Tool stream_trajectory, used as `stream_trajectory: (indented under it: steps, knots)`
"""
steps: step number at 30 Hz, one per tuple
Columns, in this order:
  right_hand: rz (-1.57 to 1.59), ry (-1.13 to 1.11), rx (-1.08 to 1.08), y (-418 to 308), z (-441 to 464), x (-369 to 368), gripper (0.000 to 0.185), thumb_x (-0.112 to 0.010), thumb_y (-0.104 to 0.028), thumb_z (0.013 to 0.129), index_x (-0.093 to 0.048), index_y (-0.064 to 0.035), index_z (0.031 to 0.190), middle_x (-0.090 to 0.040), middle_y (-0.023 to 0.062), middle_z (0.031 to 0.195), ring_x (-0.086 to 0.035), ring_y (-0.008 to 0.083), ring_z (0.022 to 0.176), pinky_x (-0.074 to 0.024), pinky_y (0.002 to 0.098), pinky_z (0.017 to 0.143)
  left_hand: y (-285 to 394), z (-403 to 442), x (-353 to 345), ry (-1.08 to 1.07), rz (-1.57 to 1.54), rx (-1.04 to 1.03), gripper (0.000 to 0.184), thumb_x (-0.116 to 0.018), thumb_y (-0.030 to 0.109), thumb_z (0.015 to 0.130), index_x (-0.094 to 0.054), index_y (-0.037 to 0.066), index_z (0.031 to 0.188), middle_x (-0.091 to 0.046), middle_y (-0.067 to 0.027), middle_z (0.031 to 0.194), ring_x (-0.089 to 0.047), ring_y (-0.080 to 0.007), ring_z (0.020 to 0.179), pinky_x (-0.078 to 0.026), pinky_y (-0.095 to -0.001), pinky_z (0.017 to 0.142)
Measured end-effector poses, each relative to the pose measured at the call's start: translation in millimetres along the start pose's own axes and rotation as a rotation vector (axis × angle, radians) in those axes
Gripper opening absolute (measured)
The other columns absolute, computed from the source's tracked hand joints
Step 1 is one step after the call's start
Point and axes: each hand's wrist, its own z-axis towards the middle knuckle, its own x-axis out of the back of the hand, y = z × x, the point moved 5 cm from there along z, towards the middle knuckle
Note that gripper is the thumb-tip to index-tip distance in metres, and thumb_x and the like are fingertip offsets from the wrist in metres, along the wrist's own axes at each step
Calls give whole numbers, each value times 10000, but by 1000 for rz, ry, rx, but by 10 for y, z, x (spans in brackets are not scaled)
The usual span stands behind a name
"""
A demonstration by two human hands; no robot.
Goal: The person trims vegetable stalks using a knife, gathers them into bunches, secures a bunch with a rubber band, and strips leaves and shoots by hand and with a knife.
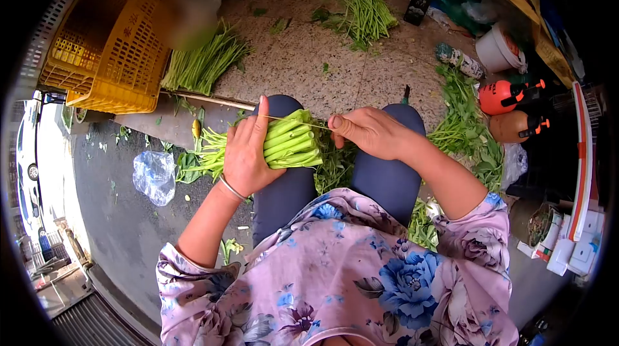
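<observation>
My left hand (pixel 247 152) is wrapped around a bundle of green leafy-vegetable stems (pixel 291 143), held over my left knee. The pale cut ends point right, and thinner stems stick out on the left. A thin yellowish band (pixel 309 125) stretches taut from the bundle's upper side, near my left fingers, to my right hand (pixel 371 132). My right thumb and index finger pinch its end, above my right thigh. Whether it is string or a rubber band I cannot tell. Loose greens (pixel 335 168) lie between my knees, partly hidden by the bundle.
Stem bunches lie on the floor ahead, one beside the yellow crates (pixel 122 56) and another bunch (pixel 369 16) farther right. Leafy greens (pixel 461 114), red and brown spray bottles (pixel 500 98), and a white bucket (pixel 500 49) are at right. A clear plastic bag (pixel 155 177) lies at left.
</observation>
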Motion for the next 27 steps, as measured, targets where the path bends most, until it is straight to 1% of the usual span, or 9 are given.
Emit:
stream_trajectory:
  steps: [1,4,7,10,14,15,19,22,27]
  knots:
    - [0,-14,5,35,-41,-56,848,-228,-762,782,-605,-21,617,-552,137,569,-594,290,649,-446,384,661,-5,-8,-4,5,8,10,1119,-765,208,486,-146,-26,1389,-500,-97,938,-498,-285,854,-372,-384,782]
    - [280,-168,46,110,-179,-308,872,-127,-692,836,-619,28,838,-604,160,990,-485,303,1122,-307,345,997,-12,-15,-12,33,13,33,1119,-759,200,489,-137,-22,1392,-502,-101,946,-501,-287,859,-375,-384,783]
    - [473,-234,135,22,-294,-524,892,-126,-717,812,-603,31,900,-600,142,955,-404,293,1215,-268,371,1021,-15,-20,4,68,-11,28,1119,-745,176,491,-117,-13,1398,-511,-111,959,-512,-295,878,-382,-383,783]
    - [396,-207,200,-55,-324,-715,822,-197,-687,836,-588,28,936,-520,209,1195,-303,320,1290,-255,390,1028,-27,-21,5,76,-92,79,1129,-741,169,492,-99,-9,1402,-519,-112,969,-516,-303,878,-389,-385,771]
    - [198,-54,264,-338,-384,-918,586,-351,-534,896,-574,8,900,-515,241,1188,-358,365,1252,-328,394,969,-53,-14,-8,64,-104,129,1131,-734,162,493,-90,29,1414,-521,-113,965,-516,-310,879,-398,-402,773]
    - [122,68,299,-427,-389,-919,361,-481,-363,894,-582,-17,874,-621,173,971,-540,322,1066,-396,365,862,-6,-7,4,47,-45,152,1115,-737,180,501,-115,72,1420,-511,-108,955,-511,-304,877,-400,-405,770]
    - [97,242,483,-1050,-376,-593,140,-545,-62,769,-625,-49,884,-604,50,690,-569,188,702,-429,315,678,96,27,-31,-67,179,145,1030,-743,254,526,-216,127,1401,-493,-90,995,-506,-282,880,-397,-418,755]
    - [196,229,790,-1344,-112,-220,407,-442,68,680,-599,30,1054,-603,182,1063,-569,261,1039,-403,331,922,167,4,-86,-7,140,-21,950,-733,301,575,-258,129,1380,-490,-79,1085,-487,-263,954,-397,-435,805]
    - [-158,328,891,-1493,532,102,330,-511,81,738,-631,-8,1032,-616,202,1047,-617,241,961,-479,270,786,172,-9,-43,-96,141,25,837,-730,425,612,-360,63,1269,-506,-91,1074,-491,-278,961,-376,-423,835]
